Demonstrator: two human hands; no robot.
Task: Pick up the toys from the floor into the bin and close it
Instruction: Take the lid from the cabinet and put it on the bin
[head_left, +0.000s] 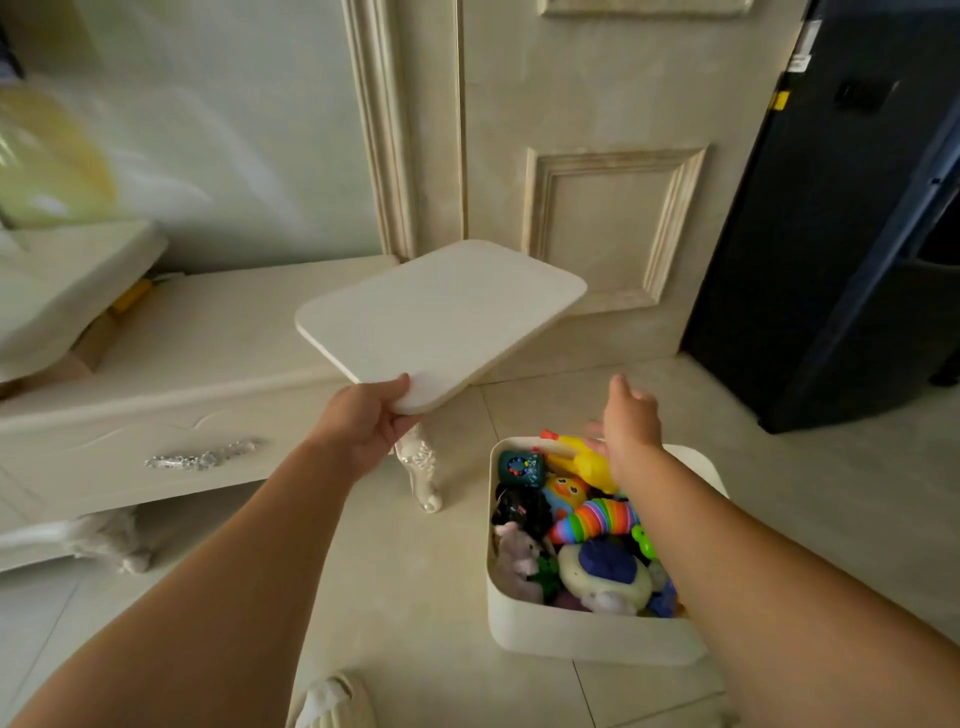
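A white rectangular bin (587, 631) stands on the tiled floor at lower right, uncovered and full of several toys, among them a rainbow slug (592, 519), a yellow rubber chicken (579, 460) and a purple plush (514, 561). My left hand (371, 421) grips the near corner of the flat white lid (441, 317), held tilted in the air up and left of the bin. My right hand (631, 423) hovers over the bin's far edge, fingers spread, holding nothing.
A cream low cabinet (171, 374) with a carved leg (423, 470) stands at left, close to the bin. A cream panelled door (597, 182) is behind, and a dark tall appliance (831, 234) is at right. Pale floor tiles (415, 597) surround the bin.
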